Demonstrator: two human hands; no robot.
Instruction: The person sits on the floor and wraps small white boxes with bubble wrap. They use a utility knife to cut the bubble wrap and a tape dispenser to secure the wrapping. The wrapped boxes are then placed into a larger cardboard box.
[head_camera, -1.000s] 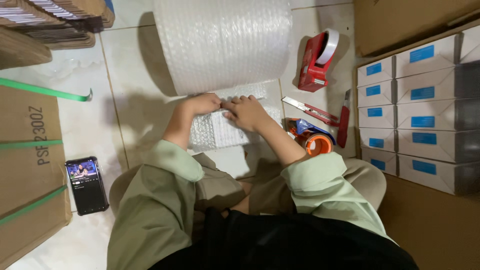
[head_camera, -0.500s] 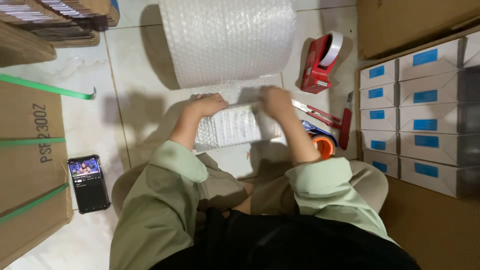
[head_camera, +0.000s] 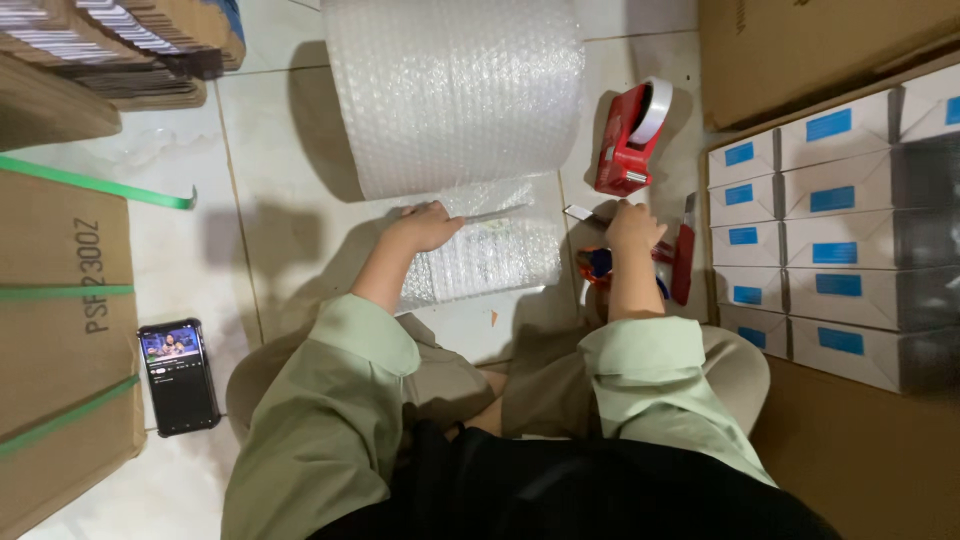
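My left hand (head_camera: 425, 226) presses down on the left end of a flat item wrapped in bubble wrap (head_camera: 490, 258) on the tiled floor in front of my knees. The sheet still runs from a large bubble wrap roll (head_camera: 455, 90) lying just beyond it. My right hand (head_camera: 634, 226) is off the wrap, to its right, with fingers curled over a red utility knife (head_camera: 580, 213) whose pale tip sticks out to the left. I sit cross-legged in light green sleeves.
A red tape dispenser (head_camera: 630, 135) stands right of the roll. A small orange and blue tape roll (head_camera: 597, 265) lies under my right wrist. White boxes with blue labels (head_camera: 830, 240) fill a carton at right. A phone (head_camera: 178, 375) and a strapped cardboard box (head_camera: 50, 330) are at left.
My right hand left the wrapped item and moved right onto the red utility knife. The left hand stayed on the wrap's left end.
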